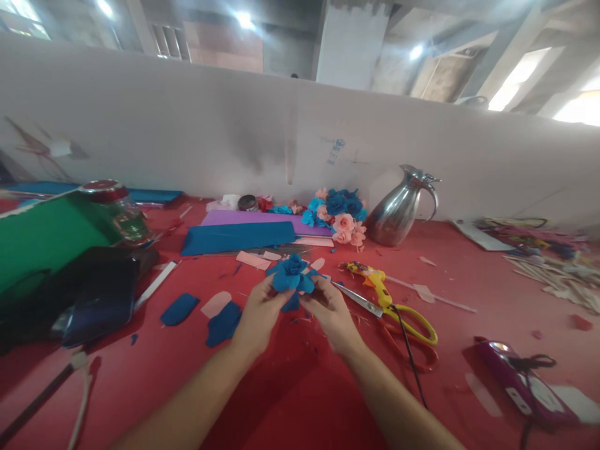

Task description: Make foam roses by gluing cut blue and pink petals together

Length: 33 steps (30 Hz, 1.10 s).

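Note:
Between my two hands is a blue paper flower (294, 273), held up over the red table at the middle of the view. My left hand (260, 309) pinches its petals from the left side. On the right side, my right hand (334, 309) grips the petals between thumb and fingers. Blue paper pieces (224, 324) and a pink paper piece (217, 304) lie left of my left hand. Scissors with yellow and red handles (412, 325) and a yellow glue gun (377, 284) lie just right of my right hand.
Finished pink and blue paper flowers (344, 215) sit at the back beside a metal jug (396, 206). Blue sheets (239, 237) lie before them. A glass jar (126, 215) and a dark phone-like slab (100, 303) are left; a purple corded device (525, 381) is right.

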Available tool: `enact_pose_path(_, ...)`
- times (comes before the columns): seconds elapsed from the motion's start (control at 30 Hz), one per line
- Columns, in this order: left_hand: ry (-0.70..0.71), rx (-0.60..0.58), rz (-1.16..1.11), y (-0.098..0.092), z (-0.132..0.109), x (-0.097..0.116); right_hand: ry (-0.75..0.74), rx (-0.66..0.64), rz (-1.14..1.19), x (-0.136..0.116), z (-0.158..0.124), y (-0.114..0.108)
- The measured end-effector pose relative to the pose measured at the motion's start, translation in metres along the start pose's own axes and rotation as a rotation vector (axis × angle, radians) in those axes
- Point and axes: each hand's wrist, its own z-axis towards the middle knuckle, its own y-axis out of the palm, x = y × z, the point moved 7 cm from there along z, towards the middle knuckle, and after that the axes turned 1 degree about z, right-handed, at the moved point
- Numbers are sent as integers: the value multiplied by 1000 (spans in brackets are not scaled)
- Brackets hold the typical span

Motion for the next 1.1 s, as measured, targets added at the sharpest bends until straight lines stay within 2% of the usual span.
enact_pose_path(0.13,-8,31,23,-3,1,-1,43,16,90,-2,-1,1)
enact_pose_path(0.43,-65,24,11,-8,3,-15,86,85,209,3,2,-6)
enact_pose_path(0.6,-82,-32,-17,-1,4,-15,112,57,266,4,2,-5)
enact_pose_path(0.83,-30,-77,40,2,4,-12,85,41,296,-6,2,-4)
enact_pose_path(1.1,52,-155,141,1,5,-7,94,43,318,-3,3,-7)
